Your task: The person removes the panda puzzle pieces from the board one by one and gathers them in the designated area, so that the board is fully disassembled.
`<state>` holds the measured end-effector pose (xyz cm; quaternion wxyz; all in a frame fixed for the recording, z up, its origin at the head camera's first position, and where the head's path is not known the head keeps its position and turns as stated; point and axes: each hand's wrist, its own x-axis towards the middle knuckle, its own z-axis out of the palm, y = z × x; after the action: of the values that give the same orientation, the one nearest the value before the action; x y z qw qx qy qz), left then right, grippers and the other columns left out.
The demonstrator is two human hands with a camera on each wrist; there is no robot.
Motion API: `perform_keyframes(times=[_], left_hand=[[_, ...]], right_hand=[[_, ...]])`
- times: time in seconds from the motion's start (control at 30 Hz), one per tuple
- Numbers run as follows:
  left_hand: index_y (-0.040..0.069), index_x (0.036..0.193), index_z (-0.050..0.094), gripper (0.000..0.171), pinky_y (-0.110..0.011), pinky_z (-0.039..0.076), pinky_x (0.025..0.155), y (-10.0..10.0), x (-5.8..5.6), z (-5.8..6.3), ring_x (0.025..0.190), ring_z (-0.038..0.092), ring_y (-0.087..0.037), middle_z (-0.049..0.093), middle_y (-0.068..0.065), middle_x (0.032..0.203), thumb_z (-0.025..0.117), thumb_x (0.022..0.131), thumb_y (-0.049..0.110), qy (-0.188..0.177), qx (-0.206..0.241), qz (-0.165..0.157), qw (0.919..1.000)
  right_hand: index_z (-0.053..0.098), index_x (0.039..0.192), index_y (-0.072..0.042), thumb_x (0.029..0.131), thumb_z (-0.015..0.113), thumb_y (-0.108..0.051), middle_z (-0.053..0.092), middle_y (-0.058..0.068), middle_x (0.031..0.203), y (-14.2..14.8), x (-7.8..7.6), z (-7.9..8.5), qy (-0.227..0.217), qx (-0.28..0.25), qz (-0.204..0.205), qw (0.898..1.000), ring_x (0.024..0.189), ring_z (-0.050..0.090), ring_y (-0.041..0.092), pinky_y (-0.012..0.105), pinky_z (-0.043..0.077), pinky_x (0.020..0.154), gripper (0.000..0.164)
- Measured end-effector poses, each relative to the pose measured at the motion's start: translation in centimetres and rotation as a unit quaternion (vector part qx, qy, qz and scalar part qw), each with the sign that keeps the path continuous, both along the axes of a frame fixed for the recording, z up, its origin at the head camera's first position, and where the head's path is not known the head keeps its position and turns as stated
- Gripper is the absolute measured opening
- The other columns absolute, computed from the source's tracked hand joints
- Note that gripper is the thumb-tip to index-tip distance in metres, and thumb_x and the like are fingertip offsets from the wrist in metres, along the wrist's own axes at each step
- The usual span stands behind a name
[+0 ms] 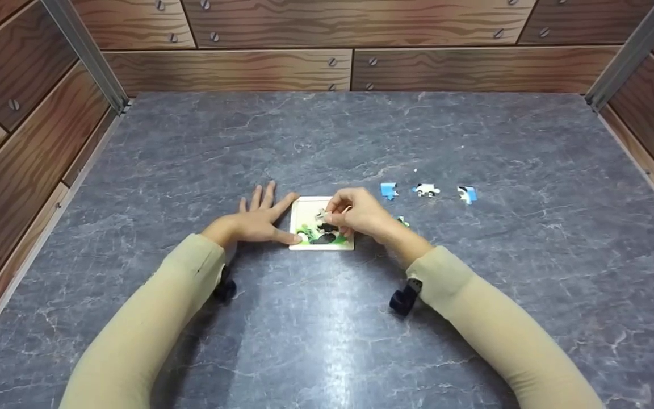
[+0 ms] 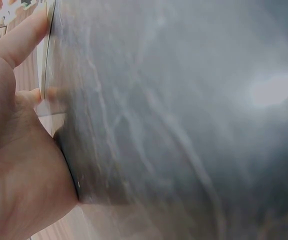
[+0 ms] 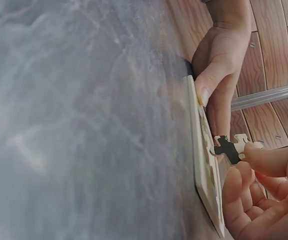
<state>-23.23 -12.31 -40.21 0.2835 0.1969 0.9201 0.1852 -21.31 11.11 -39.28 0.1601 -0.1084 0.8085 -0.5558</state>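
A small square jigsaw tray [image 1: 311, 247] with a pale rim lies on the table, its lower part filled with green, black and white pieces. My left hand [image 1: 259, 223] is spread flat at the tray's left side, thumb on the lower left corner and forefinger at the upper left. Between thumb and fingers, my right hand [image 1: 361, 213] pinches a black and white jigsaw piece [image 3: 229, 150]. That piece is tilted over the tray in the right wrist view. In the left wrist view the left thumb [image 2: 26, 37] rests along the tray's edge.
Right of the tray lie loose pieces: a blue one [image 1: 388, 190], a white and black one [image 1: 427, 190] and a blue and white one [image 1: 467, 194]. A green piece [image 1: 402, 221] shows partly behind the right wrist. Wood-patterned panels [image 1: 349, 68] border the grey marbled table [image 1: 327, 142].
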Motion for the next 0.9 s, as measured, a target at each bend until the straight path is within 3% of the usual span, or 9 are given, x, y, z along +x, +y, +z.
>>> perform_keyframes(times=[0.33,0.9], left_hand=[[0.034,0.149,-0.005,0.101,-0.058,-0.018,0.101,0.0,-0.1,0.1,0.13,-0.034,-0.032,-0.034,-0.012,0.146,0.057,0.076,0.068,-0.009,0.004,0.003,0.9999],[0.035,0.149,-0.006,0.101,-0.059,-0.018,0.101,-0.1,0.0,0.1,0.13,-0.034,-0.032,-0.034,-0.012,0.146,0.057,0.077,0.068,-0.009,-0.001,0.001,1.0]], right_hand=[[0.063,0.092,0.005,0.082,0.068,-0.002,0.059,0.008,0.074,2.3,0.6,1.3,-0.004,0.005,-0.01,1.0,0.053,0.054,0.014,0.026,0.049,0.049,0.013],[0.062,0.096,0.004,0.08,0.07,-0.003,0.062,0.009,0.078,8.9,1.0,1.5,-0.013,0.006,-0.042,0.999,0.058,0.056,0.016,0.025,0.049,0.052,0.019]])
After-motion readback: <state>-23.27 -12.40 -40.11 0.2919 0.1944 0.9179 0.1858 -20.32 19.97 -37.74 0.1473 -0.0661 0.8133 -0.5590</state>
